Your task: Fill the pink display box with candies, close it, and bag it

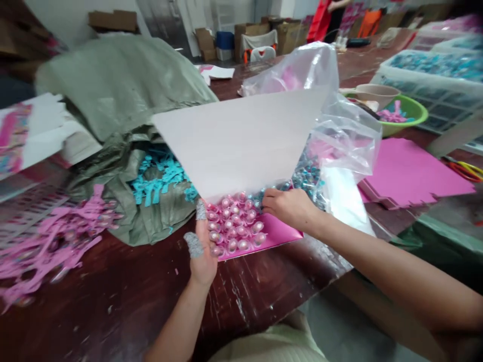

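A pink box (pixel 277 231) lies on the dark red table, its white lid (pixel 241 146) raised behind it. Rows of pink round-topped pieces (pixel 236 221) fill its left part, with blue ones (pixel 256 197) along the back. My left hand (pixel 204 246), grey wraps on its thumb and a finger, rests against the box's left side with thumb and fingers apart. Over the back right of the box, my right hand (pixel 285 205) has its fingers bent together at the blue pieces; what they hold, if anything, is hidden.
Pink pieces (pixel 68 241) pile at the left, turquoise pieces (pixel 160 176) on a green sack (pixel 124 85). A clear bag (pixel 350 130), flat pink sheets (pixel 418 173), a green bowl (pixel 418 113) and bins (pixel 445 80) of blue pieces stand right. A person (pixel 334 20) is far back.
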A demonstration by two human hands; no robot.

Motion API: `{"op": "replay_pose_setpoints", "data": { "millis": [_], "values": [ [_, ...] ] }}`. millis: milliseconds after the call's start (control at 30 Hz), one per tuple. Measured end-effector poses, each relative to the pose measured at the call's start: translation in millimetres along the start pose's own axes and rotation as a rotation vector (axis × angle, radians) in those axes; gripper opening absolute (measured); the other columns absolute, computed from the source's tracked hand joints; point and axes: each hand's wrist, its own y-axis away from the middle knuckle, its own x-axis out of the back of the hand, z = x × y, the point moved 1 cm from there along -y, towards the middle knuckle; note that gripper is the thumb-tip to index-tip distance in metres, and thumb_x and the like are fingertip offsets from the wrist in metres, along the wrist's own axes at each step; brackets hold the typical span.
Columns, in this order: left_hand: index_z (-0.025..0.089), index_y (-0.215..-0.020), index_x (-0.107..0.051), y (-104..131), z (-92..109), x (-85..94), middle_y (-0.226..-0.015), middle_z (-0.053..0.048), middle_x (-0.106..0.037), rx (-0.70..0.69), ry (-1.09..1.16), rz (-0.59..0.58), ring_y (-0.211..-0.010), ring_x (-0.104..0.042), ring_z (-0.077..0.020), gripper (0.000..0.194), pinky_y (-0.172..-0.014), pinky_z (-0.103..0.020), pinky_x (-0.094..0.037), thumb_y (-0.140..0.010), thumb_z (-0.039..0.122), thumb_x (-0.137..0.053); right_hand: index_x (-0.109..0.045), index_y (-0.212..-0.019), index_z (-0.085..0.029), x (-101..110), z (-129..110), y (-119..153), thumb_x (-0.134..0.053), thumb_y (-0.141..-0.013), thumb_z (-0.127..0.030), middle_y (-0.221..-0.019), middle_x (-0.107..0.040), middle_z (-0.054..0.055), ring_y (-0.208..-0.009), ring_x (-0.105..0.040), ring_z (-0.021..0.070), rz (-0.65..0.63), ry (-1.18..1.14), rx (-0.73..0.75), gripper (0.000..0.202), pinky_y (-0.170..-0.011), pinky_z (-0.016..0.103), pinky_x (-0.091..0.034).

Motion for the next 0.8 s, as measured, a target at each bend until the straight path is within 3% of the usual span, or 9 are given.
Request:
{"op": "replay_pose_setpoints", "data": {
  "millis": [67,133,200,267,333,467,533,667,800],
  "values": [
    [0.028,-0.157,-0.036,-3.3,1.3,4.7,-0.135,-0.015,-0.062,-0.078,-0.049,0.058,-0.092,-0.065,-0.0251,0.096,-0.071,-0.037,-0.057,-0.088,0.083,0.002,-0.075,-0.097,-0.026,-3.6,-0.9,7.8,-0.048,-0.103,-0.03,-0.11,-0.073,0.004,-0.068,-0.065,0.0154,0.081,-0.034,0.01,0.028,-0.047,0.028,-0.025],
    [0.024,-0.154,-0.04,-18.8,4.9,19.0,-0.142,-0.016,-0.058,-0.216,-0.184,0.203,-0.117,-0.063,-0.027,0.084,-0.094,-0.042,-0.055,-0.097,0.073,-0.002,-0.074,-0.11,-0.029,-6.0,9.0,18.1,-0.054,-0.1,-0.038,-0.117,-0.072,0.005,-0.073,-0.068,0.018,0.263,-0.144,-0.006,0.024,-0.049,0.029,-0.037],
    [0.018,-0.151,-0.04,-44.2,11.0,40.2,-0.145,-0.018,-0.054,-0.338,-0.505,0.346,-0.131,-0.056,-0.0262,0.064,-0.107,-0.043,-0.048,-0.104,0.055,-0.017,-0.071,-0.119,-0.029,-8.5,30.4,29.1,-0.059,-0.097,-0.047,-0.12,-0.071,0.007,-0.073,-0.069,0.0189,0.48,-0.307,-0.07,0.032,-0.055,0.032,-0.048],
    [0.013,-0.144,-0.044,-74.9,16.3,59.5,-0.144,-0.02,-0.054,-0.385,-0.992,0.341,-0.135,-0.051,-0.0286,0.051,-0.113,-0.044,-0.042,-0.101,0.037,-0.036,-0.072,-0.117,-0.027,-12.8,57.1,39.1,-0.059,-0.096,-0.051,-0.115,-0.072,0.009,-0.066,-0.067,0.0179,0.612,-0.405,-0.177,0.035,-0.061,0.034,-0.053],
    [0.013,-0.13,-0.059,-104.8,17.9,70.0,-0.142,-0.02,-0.056,-0.403,-1.142,0.214,-0.139,-0.045,-0.0358,0.046,-0.117,-0.05,-0.035,-0.086,0.025,-0.054,-0.072,-0.113,-0.023,-20.5,82.4,47.7,-0.056,-0.097,-0.049,-0.109,-0.073,0.011,-0.064,-0.066,0.0185,0.622,-0.393,-0.299,0.035,-0.064,0.035,-0.054],
    [0.014,-0.099,-0.07,-137.0,18.1,72.4,-0.114,-0.019,-0.07,-0.434,-1.205,0.023,-0.123,-0.053,-0.0448,0.027,-0.109,-0.063,-0.037,-0.075,0.016,-0.056,-0.07,-0.119,-0.017,-44.8,114.2,58.6,-0.047,-0.101,-0.038,-0.114,-0.072,0.013,-0.084,-0.071,0.0228,0.377,-0.264,-0.467,0.036,-0.077,0.036,-0.055],
    [0.013,-0.093,-0.069,-133.9,19.3,78.8,-0.107,-0.019,-0.071,-0.457,-1.221,0.043,-0.118,-0.056,-0.0446,0.022,-0.107,-0.065,-0.038,-0.078,0.018,-0.053,-0.07,-0.121,-0.018,-56.0,118.8,56.9,-0.046,-0.102,-0.034,-0.118,-0.073,0.012,-0.095,-0.071,0.0232,0.279,-0.228,-0.491,0.035,-0.083,0.034,-0.054],
    [0.018,-0.096,-0.068,-92.8,14.2,101.1,-0.115,-0.01,-0.07,-0.44,-1.02,0.285,-0.108,-0.064,-0.0328,0.028,-0.102,-0.051,-0.05,-0.088,0.041,-0.055,-0.065,-0.133,-0.024,-70.8,120.2,34.1,-0.045,-0.103,-0.033,-0.133,-0.067,0.012,-0.112,-0.068,0.0259,0.199,-0.19,-0.507,0.037,-0.081,0.032,-0.053],
    [0.017,-0.101,-0.065,-25.7,-7.9,106.1,-0.099,-0.008,-0.074,-0.142,-0.565,0.32,-0.082,-0.069,-0.0234,0.043,-0.075,-0.034,-0.057,-0.079,0.054,-0.068,-0.066,-0.131,-0.017,-77.1,126.3,3.1,-0.055,-0.098,-0.028,-0.129,-0.065,0.021,-0.1,-0.07,0.0276,0.158,-0.205,-0.525,0.037,-0.077,0.035,-0.051]
  ]
}}
